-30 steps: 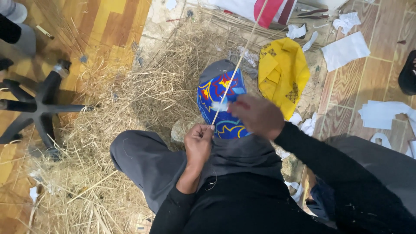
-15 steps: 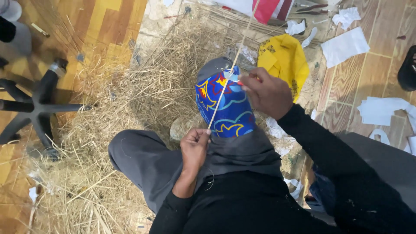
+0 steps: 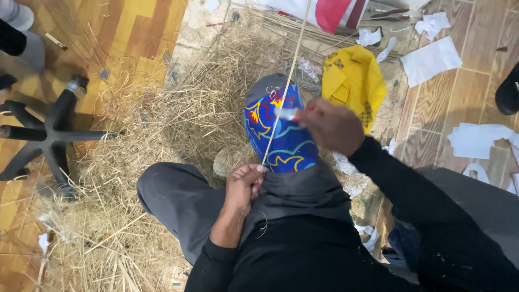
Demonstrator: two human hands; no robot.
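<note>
While our left hand [image 3: 243,181] pinches the thin stick [image 3: 286,86] running far-near, our right hand [image 3: 332,125] grips a small tube [image 3: 286,114] against it.

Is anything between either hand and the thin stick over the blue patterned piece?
Nothing visible. The left hand already pinches the stick at its lower end, and the right hand sits beside it, holding a small white item against the blue piece. Whether the right hand touches the stick is unclear.
</note>
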